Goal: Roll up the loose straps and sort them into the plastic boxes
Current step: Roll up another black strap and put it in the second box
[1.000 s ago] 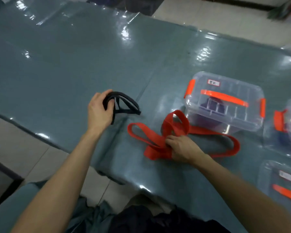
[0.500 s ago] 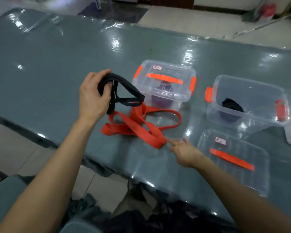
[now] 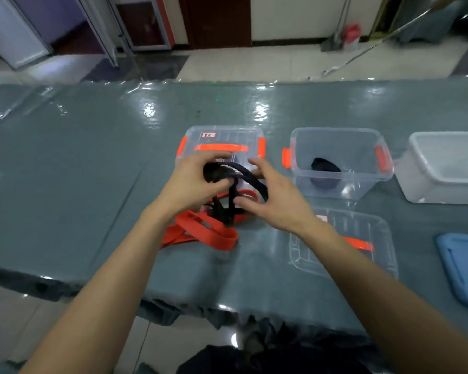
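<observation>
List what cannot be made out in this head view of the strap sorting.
Head view, label on the closed box: too small and blurred to read.
Head view, closed box's contents: hidden by the left hand, right hand and black strap.
Head view, blue lid: cut off by the right edge.

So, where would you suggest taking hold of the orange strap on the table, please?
Probably at its folded end nearest the table edge, pinched from above on the near side. That end of the orange strap lies flat and clear, while its far part sits beneath the black strap held in the left hand.
</observation>
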### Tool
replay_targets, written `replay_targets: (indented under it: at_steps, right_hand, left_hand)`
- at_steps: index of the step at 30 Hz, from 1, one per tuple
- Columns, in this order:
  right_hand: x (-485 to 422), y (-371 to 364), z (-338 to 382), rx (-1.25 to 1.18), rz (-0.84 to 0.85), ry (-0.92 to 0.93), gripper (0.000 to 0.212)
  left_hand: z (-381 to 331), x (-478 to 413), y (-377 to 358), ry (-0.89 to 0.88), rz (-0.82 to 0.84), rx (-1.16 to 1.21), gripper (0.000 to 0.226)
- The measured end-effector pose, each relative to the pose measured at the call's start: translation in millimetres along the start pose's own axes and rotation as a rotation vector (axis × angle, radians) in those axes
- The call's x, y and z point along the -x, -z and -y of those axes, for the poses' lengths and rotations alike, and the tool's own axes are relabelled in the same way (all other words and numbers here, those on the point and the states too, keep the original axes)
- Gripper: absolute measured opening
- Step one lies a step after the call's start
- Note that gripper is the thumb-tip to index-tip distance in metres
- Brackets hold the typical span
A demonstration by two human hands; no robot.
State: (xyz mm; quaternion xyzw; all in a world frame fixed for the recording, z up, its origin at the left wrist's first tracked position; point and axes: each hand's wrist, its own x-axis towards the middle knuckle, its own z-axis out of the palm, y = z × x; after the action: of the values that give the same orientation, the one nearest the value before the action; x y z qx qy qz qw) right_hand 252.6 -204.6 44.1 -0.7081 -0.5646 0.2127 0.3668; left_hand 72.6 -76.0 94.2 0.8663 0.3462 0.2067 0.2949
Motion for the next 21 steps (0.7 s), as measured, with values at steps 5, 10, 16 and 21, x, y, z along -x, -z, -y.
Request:
replay_targets:
  at_steps: [5, 10, 16, 21]
  right_hand:
    - [11.5, 36.1, -18.2, -0.057, -0.052, -0.147, 0.031]
    - [31.7, 74.7, -37.5, -0.083, -0.064, -0.203, 0.036]
    - [43.6, 122.7, -54.7, 0.001, -0.161, -0.145, 0.024]
    - [39.4, 167.8, -83.9, 0.134, -0.047, -0.087, 0.014]
  left_hand:
    - [17.8, -4.5, -5.9, 0.071, 0.345, 0.081, 0.111]
    - [17.8, -13.6, -34.6, 0.013, 0.334, -0.016, 0.07]
    - [14.8, -21.2, -51.3, 0.09, 0.149, 0.047, 0.034]
    - [0.6, -30.5, -56.4, 0.259, 0.05, 0.442, 0.037]
